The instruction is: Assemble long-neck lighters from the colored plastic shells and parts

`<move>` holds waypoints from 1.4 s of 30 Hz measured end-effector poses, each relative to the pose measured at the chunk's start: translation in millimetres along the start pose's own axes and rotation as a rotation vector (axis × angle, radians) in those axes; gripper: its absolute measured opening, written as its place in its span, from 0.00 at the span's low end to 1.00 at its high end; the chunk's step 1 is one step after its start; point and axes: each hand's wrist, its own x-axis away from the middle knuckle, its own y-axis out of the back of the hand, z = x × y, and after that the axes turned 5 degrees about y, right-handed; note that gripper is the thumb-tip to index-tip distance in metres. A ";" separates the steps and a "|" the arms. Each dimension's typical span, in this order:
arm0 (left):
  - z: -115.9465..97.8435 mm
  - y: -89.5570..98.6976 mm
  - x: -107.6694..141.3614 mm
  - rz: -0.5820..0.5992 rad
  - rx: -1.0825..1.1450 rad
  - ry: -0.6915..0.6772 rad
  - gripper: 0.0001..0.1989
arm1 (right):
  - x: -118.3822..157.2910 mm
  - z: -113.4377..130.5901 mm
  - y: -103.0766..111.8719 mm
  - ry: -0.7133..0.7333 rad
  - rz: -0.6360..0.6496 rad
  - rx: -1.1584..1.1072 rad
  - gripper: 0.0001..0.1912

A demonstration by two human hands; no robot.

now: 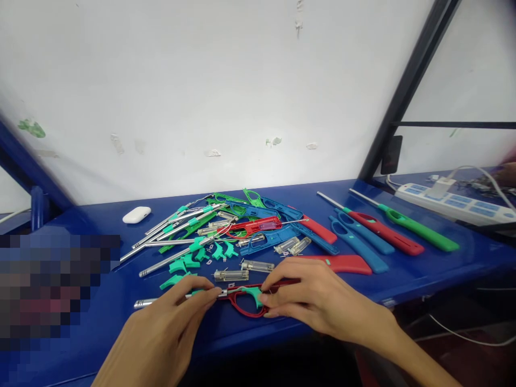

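A red lighter handle half-shell (244, 310) lies at the table's front edge, its inside facing up. My left hand (169, 322) is closed, with fingertips on the silver metal tube (145, 303) where it meets the shell. Thumb and fingers of my right hand (310, 295) pinch a green trigger (255, 294), which sits at the shell's finger loop. The right end of the shell is partly hidden under my right hand. Just beyond my hands lie clear fuel tanks (231, 276) and several loose green triggers (191, 262).
Behind is a pile of metal tubes (165, 243) and blue half-shells (268, 239). To the right lie a red lighter (387, 234) and a green lighter (423, 231). A white earbud case (137, 215) sits back left; a power strip (455, 204) stands far right.
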 end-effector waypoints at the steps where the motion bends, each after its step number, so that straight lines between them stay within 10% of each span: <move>1: -0.6 0.1 0.2 0.005 0.008 -0.007 0.25 | 0.0 -0.3 0.9 -0.001 0.001 -0.011 0.08; 31: -11.4 -16.2 -0.3 0.075 -0.117 -0.036 0.32 | -2.3 7.4 6.8 -0.201 -0.028 -0.120 0.13; 42: -6.3 -26.5 4.8 0.029 -0.008 0.057 0.19 | -4.2 0.6 20.1 -0.239 0.095 -0.102 0.10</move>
